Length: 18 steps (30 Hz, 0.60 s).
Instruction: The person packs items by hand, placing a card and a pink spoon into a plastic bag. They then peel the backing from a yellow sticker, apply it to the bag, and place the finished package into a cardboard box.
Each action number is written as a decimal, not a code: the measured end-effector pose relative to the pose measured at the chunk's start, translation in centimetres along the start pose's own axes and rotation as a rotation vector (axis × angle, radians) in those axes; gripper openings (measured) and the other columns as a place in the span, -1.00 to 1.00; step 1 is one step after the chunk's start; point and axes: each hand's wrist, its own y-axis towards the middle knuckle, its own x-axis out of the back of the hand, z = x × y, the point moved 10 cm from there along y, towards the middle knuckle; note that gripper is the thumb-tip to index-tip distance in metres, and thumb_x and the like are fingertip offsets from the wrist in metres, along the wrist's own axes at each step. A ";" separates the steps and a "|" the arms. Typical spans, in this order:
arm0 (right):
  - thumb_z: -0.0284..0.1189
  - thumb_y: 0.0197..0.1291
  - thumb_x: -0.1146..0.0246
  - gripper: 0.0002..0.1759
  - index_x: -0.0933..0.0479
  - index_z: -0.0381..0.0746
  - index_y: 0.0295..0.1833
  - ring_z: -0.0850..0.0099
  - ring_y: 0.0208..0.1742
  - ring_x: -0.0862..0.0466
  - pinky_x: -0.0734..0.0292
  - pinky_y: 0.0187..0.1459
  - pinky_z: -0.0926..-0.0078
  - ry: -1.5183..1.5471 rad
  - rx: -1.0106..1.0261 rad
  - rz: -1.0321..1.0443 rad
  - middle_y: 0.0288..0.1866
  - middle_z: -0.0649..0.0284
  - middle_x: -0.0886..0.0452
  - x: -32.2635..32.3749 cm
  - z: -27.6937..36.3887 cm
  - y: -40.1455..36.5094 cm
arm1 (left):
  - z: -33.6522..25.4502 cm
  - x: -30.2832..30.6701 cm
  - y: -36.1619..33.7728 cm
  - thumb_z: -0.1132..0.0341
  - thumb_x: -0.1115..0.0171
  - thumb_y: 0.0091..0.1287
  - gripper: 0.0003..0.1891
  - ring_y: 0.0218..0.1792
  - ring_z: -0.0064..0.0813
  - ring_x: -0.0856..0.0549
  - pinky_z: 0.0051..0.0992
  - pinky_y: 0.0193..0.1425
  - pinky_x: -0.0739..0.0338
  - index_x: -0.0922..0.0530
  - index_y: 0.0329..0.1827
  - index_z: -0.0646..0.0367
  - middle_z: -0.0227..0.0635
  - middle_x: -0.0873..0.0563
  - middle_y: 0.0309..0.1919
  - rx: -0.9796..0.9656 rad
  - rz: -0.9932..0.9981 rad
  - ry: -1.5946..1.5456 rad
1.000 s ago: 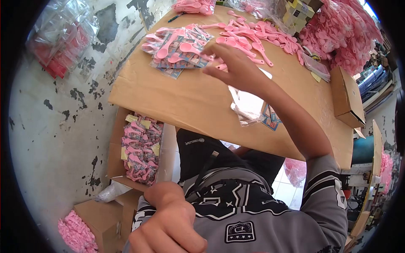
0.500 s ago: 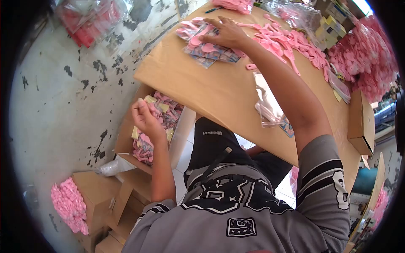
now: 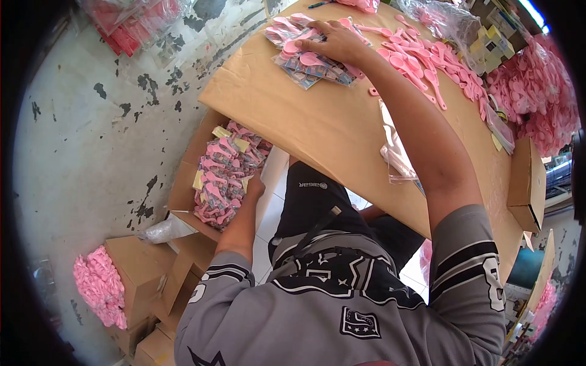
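Observation:
My right hand [image 3: 337, 44] lies over a pile of packed pink spoons [image 3: 312, 59] in printed clear bags on the table's far left part. Its fingers are spread across the top of the pile. My left hand [image 3: 255, 186] is down at the near right edge of an open carton [image 3: 189, 183], its fingers mostly hidden. Inside that carton are many bagged pink spoons [image 3: 215, 190] with yellow paper pieces [image 3: 242, 145] among them.
Loose pink spoons [image 3: 421, 64] spread over the brown table [image 3: 293, 122]. A stack of clear bags [image 3: 397, 149] lies under my right forearm. Pink bundles [image 3: 537, 91] pile up at right beside a small carton [image 3: 526, 186]. More cartons [image 3: 140, 268] stand lower left by the wall.
My left hand has dropped from above the carton to its near right edge, uncovering the bagged spoons inside. My right hand stays on the pile; the whole view has shifted slightly.

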 end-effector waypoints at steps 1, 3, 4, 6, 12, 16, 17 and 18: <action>0.59 0.09 -0.23 0.17 -0.49 -0.04 0.59 -0.10 0.57 -0.45 -0.36 0.54 0.01 -0.009 0.004 -0.002 0.54 -0.19 -0.47 0.0 0.0 0.0 | 0.0 -0.6 -0.3 0.47 -0.21 0.33 -0.35 0.13 0.21 -0.78 -0.01 0.26 -0.64 -0.46 0.56 0.13 0.26 -0.77 0.08 0.061 0.025 0.029; 0.61 0.05 -0.23 0.18 -0.44 0.06 0.62 -0.14 0.57 -0.45 -0.37 0.53 -0.01 0.001 0.019 -0.007 0.54 -0.22 -0.46 -0.2 -0.2 0.2 | -1.5 -0.9 -0.7 0.52 -0.10 0.31 -0.36 0.09 0.24 -0.77 0.03 0.23 -0.63 -0.50 0.53 0.08 0.29 -0.77 0.01 -0.028 0.001 -0.010; 0.63 0.02 -0.23 0.19 -0.39 0.15 0.66 -0.18 0.57 -0.46 -0.38 0.52 -0.03 0.023 0.032 -0.006 0.54 -0.25 -0.45 -0.4 -0.4 0.4 | -1.8 -1.1 -1.3 0.54 -0.05 0.30 -0.35 0.07 0.25 -0.77 0.04 0.22 -0.63 -0.52 0.52 0.05 0.30 -0.77 -0.02 -0.066 -0.011 -0.028; 0.64 -0.01 -0.24 0.20 -0.34 0.26 0.70 -0.21 0.57 -0.45 -0.38 0.52 -0.04 0.037 0.035 -0.008 0.54 -0.27 -0.44 -0.7 -0.2 0.7 | -2.5 -1.8 -2.2 0.54 -0.08 0.30 -0.36 0.03 0.25 -0.78 0.05 0.17 -0.64 -0.54 0.51 0.04 0.28 -0.77 -0.05 -0.069 -0.008 0.036; 0.59 0.02 -0.26 0.13 -0.35 0.32 0.68 -0.19 0.59 -0.44 -0.35 0.55 -0.04 0.012 -0.013 0.004 0.56 -0.24 -0.44 -0.1 -0.1 0.0 | -2.8 -2.3 -3.5 0.54 -0.11 0.30 -0.32 -0.08 0.26 -0.78 0.08 0.04 -0.66 -0.52 0.55 -0.05 0.26 -0.77 -0.15 -0.092 0.006 0.063; 0.59 0.03 -0.25 0.12 -0.35 0.35 0.68 -0.20 0.60 -0.43 -0.34 0.54 -0.07 0.037 0.002 -0.006 0.57 -0.25 -0.42 -0.1 0.2 -0.3 | -3.0 -2.4 -6.0 0.60 -0.16 0.22 -0.32 -0.12 0.26 -0.78 0.12 0.01 -0.66 -0.58 0.46 -0.09 0.20 -0.79 -0.17 -0.096 0.013 0.065; 0.60 0.03 -0.25 0.11 -0.35 0.36 0.68 -0.20 0.60 -0.43 -0.34 0.54 -0.08 0.027 -0.006 -0.008 0.57 -0.25 -0.42 -0.1 0.0 -0.2 | -3.3 -2.6 -6.7 0.60 -0.12 0.25 -0.33 -0.11 0.26 -0.79 0.13 0.01 -0.65 -0.58 0.47 -0.10 0.21 -0.78 -0.18 -0.098 0.041 0.078; 0.60 0.03 -0.25 0.12 -0.35 0.36 0.68 -0.21 0.60 -0.43 -0.34 0.54 -0.09 0.025 -0.012 -0.008 0.57 -0.25 -0.42 -0.1 -0.1 -0.3 | -3.0 -2.7 -7.3 0.60 -0.11 0.26 -0.34 -0.11 0.26 -0.79 0.12 0.01 -0.65 -0.58 0.47 -0.10 0.22 -0.78 -0.18 -0.096 0.032 0.061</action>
